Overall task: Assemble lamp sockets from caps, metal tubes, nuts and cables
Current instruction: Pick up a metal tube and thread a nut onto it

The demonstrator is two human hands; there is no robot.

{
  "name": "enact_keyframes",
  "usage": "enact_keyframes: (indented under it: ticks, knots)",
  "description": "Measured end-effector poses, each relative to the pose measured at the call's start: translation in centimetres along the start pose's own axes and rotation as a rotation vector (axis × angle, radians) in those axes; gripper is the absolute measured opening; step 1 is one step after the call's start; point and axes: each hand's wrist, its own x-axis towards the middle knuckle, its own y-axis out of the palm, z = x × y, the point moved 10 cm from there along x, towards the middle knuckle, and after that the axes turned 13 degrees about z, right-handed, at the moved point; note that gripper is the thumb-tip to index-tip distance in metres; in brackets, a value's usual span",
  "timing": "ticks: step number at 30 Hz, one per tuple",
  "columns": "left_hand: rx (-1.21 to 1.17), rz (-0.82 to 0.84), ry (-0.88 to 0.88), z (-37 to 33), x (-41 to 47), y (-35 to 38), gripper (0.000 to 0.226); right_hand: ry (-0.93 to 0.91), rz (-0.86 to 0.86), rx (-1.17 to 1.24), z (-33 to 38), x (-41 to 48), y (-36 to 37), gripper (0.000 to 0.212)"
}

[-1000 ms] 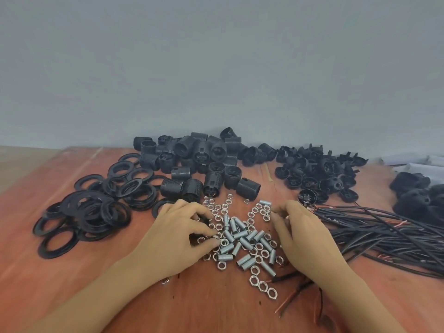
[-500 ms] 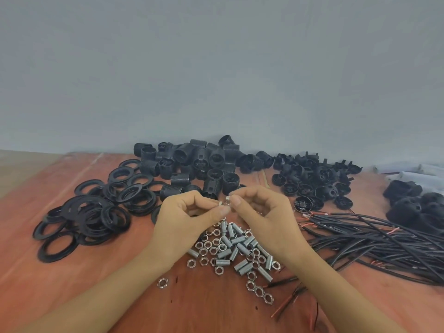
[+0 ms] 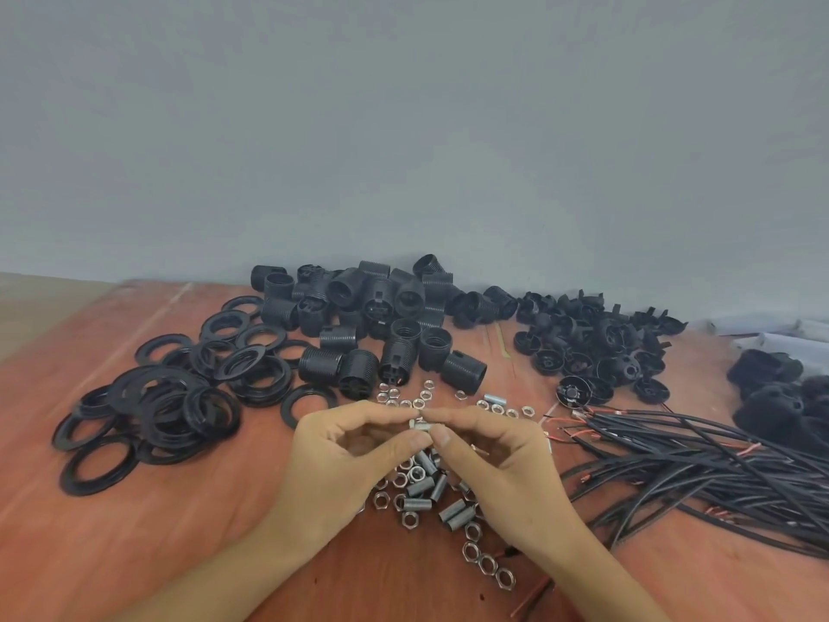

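The left hand and right hand meet above the tabletop, each grip pinching one small tube. They are likely starting a nut on it; the next move needs square alignment and gentle twisting.

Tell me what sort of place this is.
Probably a hand-assembly workbench for small electrical parts. The reddish table holds sorted piles of black socket shells, black rings, nuts and metal tubes, and a bundle of cables; the left hand and right hand pinch a small metal part.
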Motion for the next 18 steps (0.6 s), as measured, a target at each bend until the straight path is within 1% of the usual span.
enact_keyframes:
  ticks: [3,6,10,14,16,18]
  knots:
    - [0.022,-0.005,0.01,0.0,-0.1,0.0,0.025,0.015,-0.012,0.045,-0.4,0.0,-0.3,0.02]
    - [0.072,-0.005,0.044,-0.3,-0.1,-0.1,0.028,0.008,-0.008,0.071,-0.4,0.0,-0.6,0.017]
    - [0.087,-0.015,0.08,-0.7,-0.2,-0.1,0.021,0.001,-0.012,0.016,-0.1,-0.1,-0.7,0.014]
    - [0.169,-0.003,0.138,-1.5,-0.3,-0.1,0.018,0.022,-0.008,-0.034,-0.2,0.0,-0.4,0.009]
    - [0.121,0.004,0.098,-1.1,-0.2,-0.2,0.017,0.012,-0.005,-0.045,-0.1,-0.1,-0.2,0.008]
    - [0.032,0.001,0.022,-0.3,-0.1,-0.3,0.017,-0.022,-0.009,-0.089,0.3,-0.2,-0.2,0.013]
